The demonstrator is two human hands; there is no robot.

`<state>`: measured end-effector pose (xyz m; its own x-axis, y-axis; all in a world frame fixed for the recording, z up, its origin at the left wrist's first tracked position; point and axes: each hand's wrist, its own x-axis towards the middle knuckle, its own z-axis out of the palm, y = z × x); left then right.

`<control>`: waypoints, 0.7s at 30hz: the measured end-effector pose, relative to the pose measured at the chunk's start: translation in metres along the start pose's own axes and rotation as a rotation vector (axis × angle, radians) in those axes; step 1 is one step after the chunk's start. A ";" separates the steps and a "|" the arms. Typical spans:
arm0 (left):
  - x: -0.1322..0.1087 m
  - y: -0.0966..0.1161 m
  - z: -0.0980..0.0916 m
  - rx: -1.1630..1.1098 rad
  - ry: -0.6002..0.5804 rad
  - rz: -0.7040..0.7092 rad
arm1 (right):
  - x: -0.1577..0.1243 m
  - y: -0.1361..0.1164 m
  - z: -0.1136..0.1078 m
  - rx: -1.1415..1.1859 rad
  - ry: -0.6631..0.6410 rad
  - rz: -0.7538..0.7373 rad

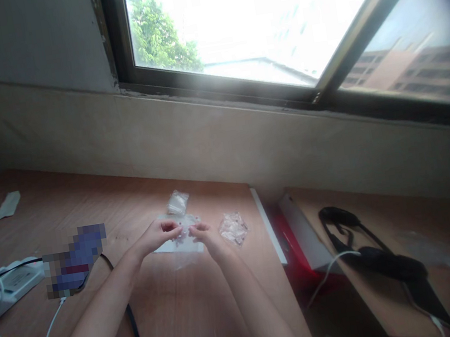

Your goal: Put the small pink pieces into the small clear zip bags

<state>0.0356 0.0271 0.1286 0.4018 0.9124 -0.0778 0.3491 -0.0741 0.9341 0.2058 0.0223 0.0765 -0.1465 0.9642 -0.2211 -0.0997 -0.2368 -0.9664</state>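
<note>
Over a white sheet (192,247) on the wooden table, my left hand (165,231) and my right hand (203,232) face each other, a small gap apart. Each has its thumb and fingertips pinched together. Something tiny may be between the fingers of each; it is too small to name. Small bits on clear plastic lie below and between the fingertips. Just beyond my hands is a small clear plastic bag (178,202) with pale contents. A second clear plastic bag (234,229), holding small dark and pale pieces, lies right of my right hand.
Left on the table (153,309) are a charging phone (80,260), blurred out, a white power strip (12,285) with cables and a paper scrap (7,205). Past a gap with a red object (289,243), a second table bears a black strap-like device (374,259). A window (249,24) is ahead.
</note>
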 end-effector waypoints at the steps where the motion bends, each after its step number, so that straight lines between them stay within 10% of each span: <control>1: -0.001 0.001 0.001 -0.004 -0.001 -0.008 | 0.001 0.001 0.000 -0.003 0.014 0.004; 21: 0.009 -0.013 0.008 -0.108 -0.128 -0.008 | 0.009 0.004 0.010 0.003 -0.053 0.017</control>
<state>0.0409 0.0328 0.1126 0.5061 0.8537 -0.1231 0.2631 -0.0168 0.9646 0.1947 0.0284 0.0717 -0.2001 0.9524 -0.2298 -0.0998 -0.2532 -0.9623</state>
